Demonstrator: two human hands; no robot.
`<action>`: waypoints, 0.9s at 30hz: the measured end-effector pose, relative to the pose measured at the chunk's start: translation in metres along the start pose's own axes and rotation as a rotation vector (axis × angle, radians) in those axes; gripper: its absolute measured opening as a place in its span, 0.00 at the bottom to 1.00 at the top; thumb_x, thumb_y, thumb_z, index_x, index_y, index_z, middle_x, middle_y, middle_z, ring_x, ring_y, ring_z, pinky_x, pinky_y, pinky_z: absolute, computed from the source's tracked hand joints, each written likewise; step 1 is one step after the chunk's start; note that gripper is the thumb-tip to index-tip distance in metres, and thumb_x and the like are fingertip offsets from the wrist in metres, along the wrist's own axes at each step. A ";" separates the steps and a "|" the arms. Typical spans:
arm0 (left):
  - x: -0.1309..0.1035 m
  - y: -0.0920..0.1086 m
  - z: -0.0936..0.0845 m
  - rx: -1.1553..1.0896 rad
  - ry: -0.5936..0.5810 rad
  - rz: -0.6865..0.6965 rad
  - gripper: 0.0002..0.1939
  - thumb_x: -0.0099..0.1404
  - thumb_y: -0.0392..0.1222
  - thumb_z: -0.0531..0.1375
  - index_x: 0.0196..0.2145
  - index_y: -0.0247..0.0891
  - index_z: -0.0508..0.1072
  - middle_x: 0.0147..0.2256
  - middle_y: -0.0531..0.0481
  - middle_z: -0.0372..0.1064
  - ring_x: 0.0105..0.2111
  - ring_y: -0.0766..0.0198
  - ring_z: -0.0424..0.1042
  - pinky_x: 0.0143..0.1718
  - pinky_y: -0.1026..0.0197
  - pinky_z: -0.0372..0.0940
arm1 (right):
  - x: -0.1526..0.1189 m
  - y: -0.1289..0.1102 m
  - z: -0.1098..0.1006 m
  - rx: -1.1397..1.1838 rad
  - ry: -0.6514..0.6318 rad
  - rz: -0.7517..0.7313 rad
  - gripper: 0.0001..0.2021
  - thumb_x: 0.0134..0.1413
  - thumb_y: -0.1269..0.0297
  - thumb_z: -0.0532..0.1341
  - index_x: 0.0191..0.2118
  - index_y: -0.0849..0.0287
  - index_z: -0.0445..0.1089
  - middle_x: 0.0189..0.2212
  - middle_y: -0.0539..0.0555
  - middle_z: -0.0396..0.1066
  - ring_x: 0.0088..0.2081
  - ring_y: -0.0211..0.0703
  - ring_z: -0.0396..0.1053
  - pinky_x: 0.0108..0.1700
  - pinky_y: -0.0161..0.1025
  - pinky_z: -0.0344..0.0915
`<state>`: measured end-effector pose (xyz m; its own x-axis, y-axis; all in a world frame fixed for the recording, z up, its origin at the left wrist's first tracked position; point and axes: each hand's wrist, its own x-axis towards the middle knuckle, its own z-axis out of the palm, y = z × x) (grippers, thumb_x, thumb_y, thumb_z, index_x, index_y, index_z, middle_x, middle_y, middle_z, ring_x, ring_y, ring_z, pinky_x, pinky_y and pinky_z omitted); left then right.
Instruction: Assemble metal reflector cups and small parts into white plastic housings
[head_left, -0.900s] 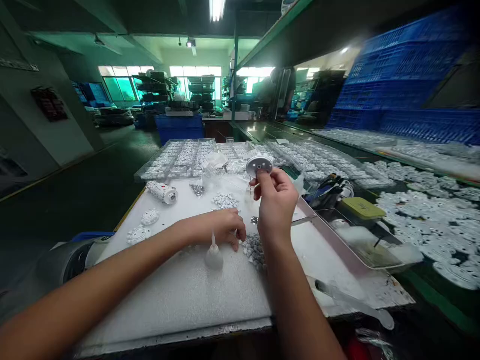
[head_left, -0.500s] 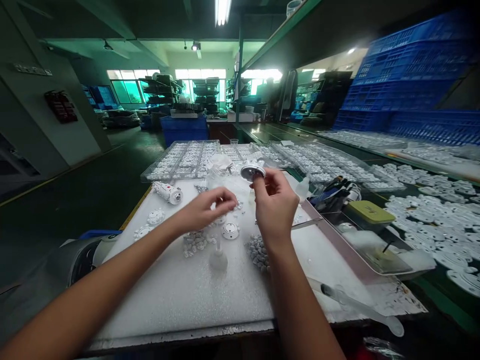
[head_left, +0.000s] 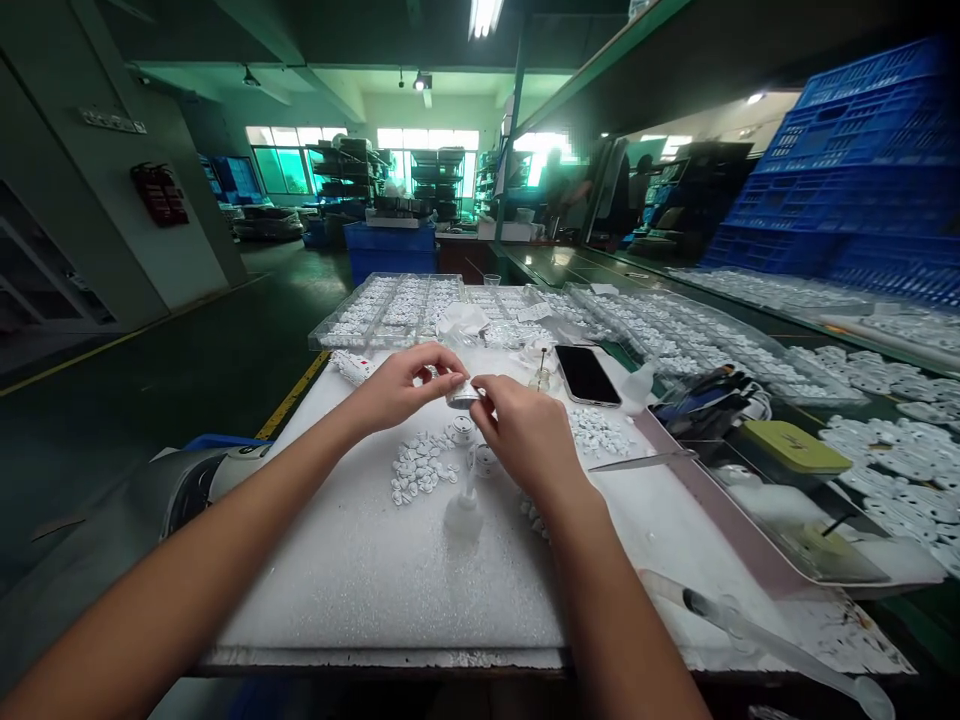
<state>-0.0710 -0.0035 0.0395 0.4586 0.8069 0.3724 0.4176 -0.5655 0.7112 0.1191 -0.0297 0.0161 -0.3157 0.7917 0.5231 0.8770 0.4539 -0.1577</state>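
- Two hands meet over the middle of the worktop (head_left: 420,600): the left hand (head_left: 409,388) has its grip together at the top of the disc (head_left: 463,398), and whether it pinches a small piece I cannot tell.
- The right hand (head_left: 529,428) has its grip clamped on the right edge of the disc, which is held above the worktop.
- Just below, two round parts (head_left: 463,430) lie one nearer than the other, the nearer partly behind the bottle (head_left: 463,515), which stands nozzle up.
- Left of the bottle is the white pile (head_left: 424,465); the grey pile (head_left: 534,515) is partly hidden by the right wrist.
- To the right lie the phone (head_left: 587,375), more white bits (head_left: 598,432) and the metal tool (head_left: 637,461), with the syringe (head_left: 742,628) at the near right.
- Far left is the white cylinder (head_left: 351,367), partly behind the left hand.
- The bin (head_left: 739,530) at the right has the green box (head_left: 795,447) at its far side.
- Clear trays (head_left: 386,310) of white parts line the far end.
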 end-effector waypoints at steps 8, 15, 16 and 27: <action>-0.003 -0.003 -0.005 0.155 -0.099 0.004 0.16 0.70 0.54 0.57 0.40 0.41 0.76 0.39 0.50 0.72 0.37 0.63 0.69 0.37 0.61 0.63 | -0.003 -0.003 -0.002 -0.019 -0.065 0.008 0.08 0.63 0.66 0.55 0.41 0.58 0.71 0.34 0.53 0.77 0.29 0.41 0.68 0.29 0.37 0.47; -0.004 -0.007 -0.006 0.195 -0.101 0.103 0.16 0.71 0.53 0.56 0.41 0.41 0.77 0.40 0.49 0.73 0.37 0.63 0.70 0.38 0.61 0.64 | -0.002 -0.003 -0.002 -0.003 -0.084 0.021 0.08 0.63 0.67 0.55 0.40 0.58 0.71 0.33 0.52 0.76 0.28 0.40 0.66 0.29 0.37 0.46; -0.004 -0.007 -0.007 0.201 -0.106 0.102 0.16 0.71 0.53 0.56 0.41 0.41 0.77 0.40 0.49 0.73 0.38 0.63 0.70 0.38 0.61 0.64 | -0.002 -0.003 -0.003 -0.004 -0.086 0.020 0.08 0.63 0.67 0.55 0.41 0.58 0.71 0.33 0.52 0.76 0.28 0.40 0.66 0.29 0.37 0.46; -0.009 -0.008 -0.003 0.305 -0.090 0.285 0.13 0.68 0.45 0.59 0.48 0.40 0.72 0.43 0.46 0.72 0.40 0.61 0.69 0.42 0.59 0.64 | -0.002 -0.003 -0.004 0.117 -0.040 0.076 0.09 0.61 0.67 0.55 0.40 0.56 0.72 0.32 0.51 0.76 0.29 0.40 0.68 0.29 0.37 0.48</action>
<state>-0.0812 -0.0056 0.0322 0.6501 0.6003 0.4658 0.4707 -0.7994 0.3734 0.1185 -0.0342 0.0192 -0.2665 0.8401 0.4725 0.8512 0.4351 -0.2936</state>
